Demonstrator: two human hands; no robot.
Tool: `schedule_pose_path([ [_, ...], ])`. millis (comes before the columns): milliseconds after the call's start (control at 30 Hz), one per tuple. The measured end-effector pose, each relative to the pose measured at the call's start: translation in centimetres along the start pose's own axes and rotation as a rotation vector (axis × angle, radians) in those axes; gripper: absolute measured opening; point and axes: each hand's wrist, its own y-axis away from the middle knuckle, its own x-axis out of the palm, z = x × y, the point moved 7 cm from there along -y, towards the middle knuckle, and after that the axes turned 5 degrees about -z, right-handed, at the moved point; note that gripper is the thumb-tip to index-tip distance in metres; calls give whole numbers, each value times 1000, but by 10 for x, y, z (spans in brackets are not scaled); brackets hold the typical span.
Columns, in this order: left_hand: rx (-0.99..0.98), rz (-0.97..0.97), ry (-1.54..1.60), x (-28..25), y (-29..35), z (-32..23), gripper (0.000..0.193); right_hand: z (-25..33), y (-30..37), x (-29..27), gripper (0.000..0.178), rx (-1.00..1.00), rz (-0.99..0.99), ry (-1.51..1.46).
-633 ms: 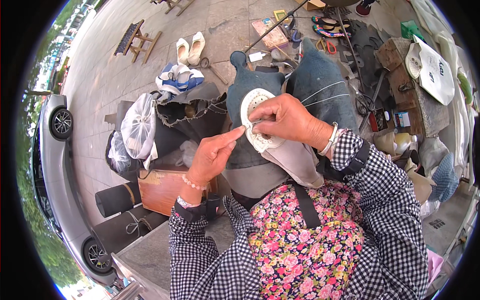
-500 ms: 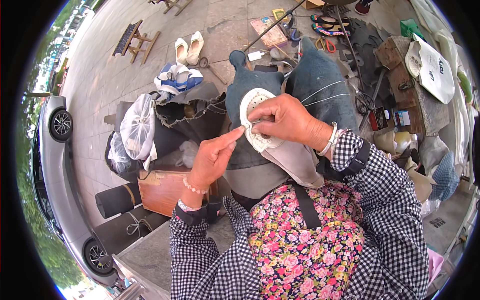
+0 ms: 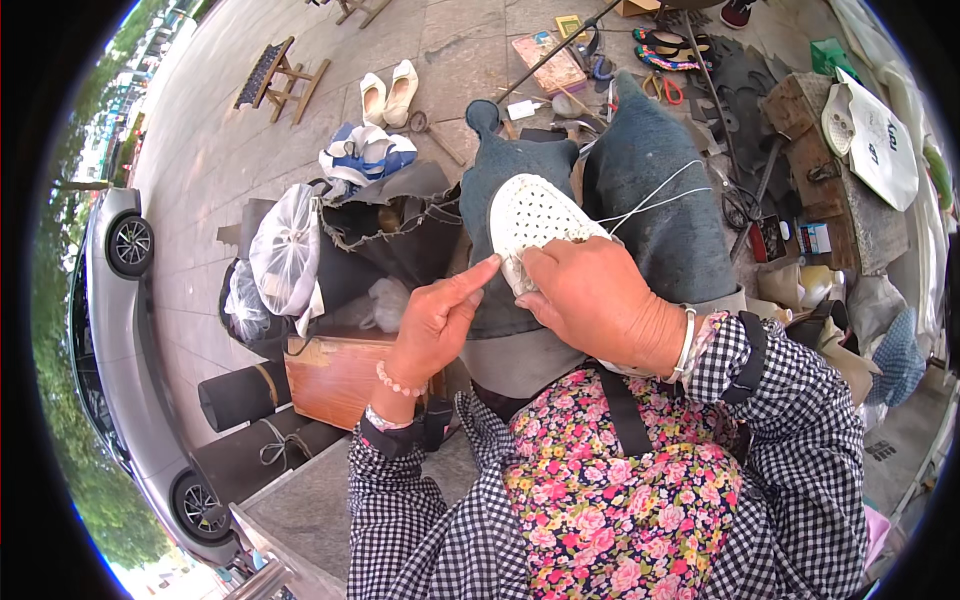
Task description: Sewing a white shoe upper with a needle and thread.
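Note:
A white perforated shoe [image 3: 540,215] lies over my lap with its toe pointing away from me. My right hand [image 3: 615,300] grips it at the near left side, thumb and fingers closed on the edge. My left hand [image 3: 435,315] has its index fingertip touching the shoe's left edge; the other fingers are curled, and whatever they may hold cannot be made out. White thread [image 3: 655,200] runs from behind the shoe to the right across the blue cloth [image 3: 640,150] over my knee. The shoe's near part is hidden by my right hand.
Left of my lap stand a dark open bag [image 3: 400,205] and a wooden box [image 3: 335,375]. Ahead on the paving are cream shoes [image 3: 390,95], a hammer [image 3: 435,135] and red-handled scissors [image 3: 665,88]. A worn wooden chest [image 3: 830,180] stands at the right.
The shoe has turned over, from its inside showing to its perforated upper showing. My right hand has shifted from pinching inside it to gripping its side. My left index finger stays at its edge.

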Motion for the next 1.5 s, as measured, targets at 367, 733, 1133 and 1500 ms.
schedule_pose_path([
  [367, -111, 66, -61, 1, 1, -1, 38, 7, 4, 4, 21, -53, -145, 17],
  [733, -211, 32, -41, 2, 9, 3, 37, 4, 5, 20, 33, -91, -175, 14],
  [1133, -145, 45, -309, 0, 8, -12, 40, 5, 5, 20, 28, -132, -183, 7],
  [1500, -155, 35, -582, 4, 5, -19, 36, 2, 2, 27, 32, -142, -110, 29],
])
